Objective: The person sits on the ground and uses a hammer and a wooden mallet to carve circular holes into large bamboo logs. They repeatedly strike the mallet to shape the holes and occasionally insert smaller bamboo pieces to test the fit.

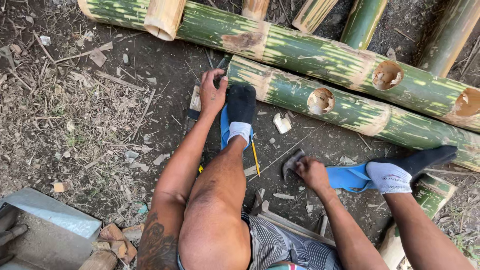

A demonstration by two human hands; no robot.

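bare knee fills the foreground; right hand is clamped on a small hatchet low on the dirt, heavy-headed, best held by the handle. left hand rests spread on the ground beside stiff, slick bamboo pole.
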